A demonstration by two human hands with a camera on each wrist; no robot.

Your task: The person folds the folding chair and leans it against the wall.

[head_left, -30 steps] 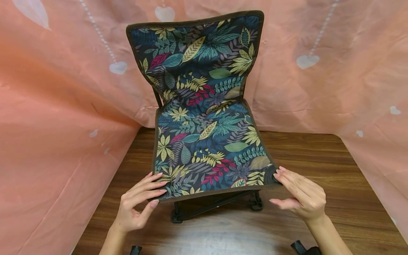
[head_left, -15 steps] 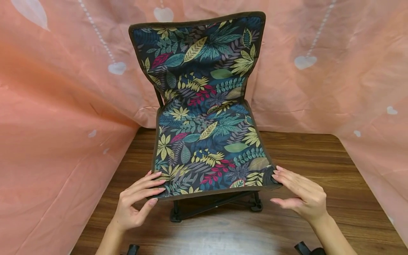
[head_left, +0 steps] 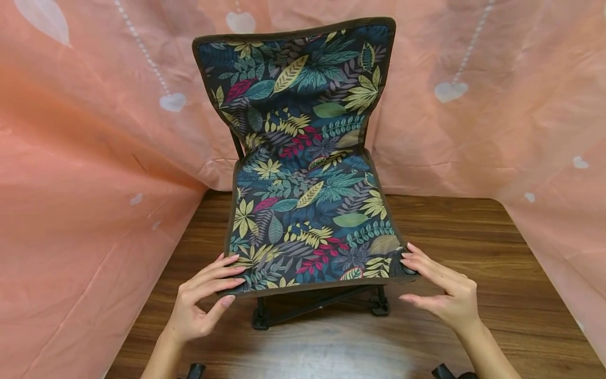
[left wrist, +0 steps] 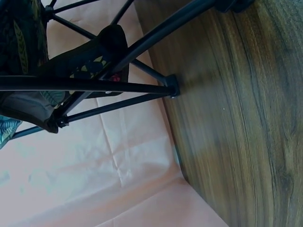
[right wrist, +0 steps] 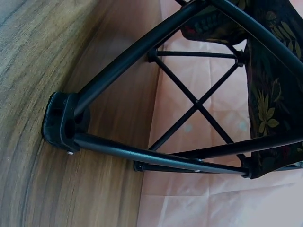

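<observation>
We see a small folding chair [head_left: 307, 210] standing upright on a wooden table [head_left: 473, 237], in the middle of it, its back toward a peach-pink curtain [head_left: 71, 184] printed with white hearts. The chair's fabric is dark navy, covered with leaves in yellow, teal, green and magenta, and edged all round with brown binding. The seat slopes slightly down toward the back, and the backrest widens toward its top corners. Beneath the seat a black tubular frame [right wrist: 142, 151] crosses in an X and ends in black plastic feet [right wrist: 59, 120] that rest on the wood.

Our left hand [head_left: 201, 300] holds the front left corner of the seat, fingers laid nearly straight on top of the fabric and the thumb tucked under its edge. Our right hand [head_left: 440, 289] touches the front right corner with straight fingertips, right at the black corner cap [head_left: 406, 268], with the thumb held out below, apart from the fabric.
</observation>
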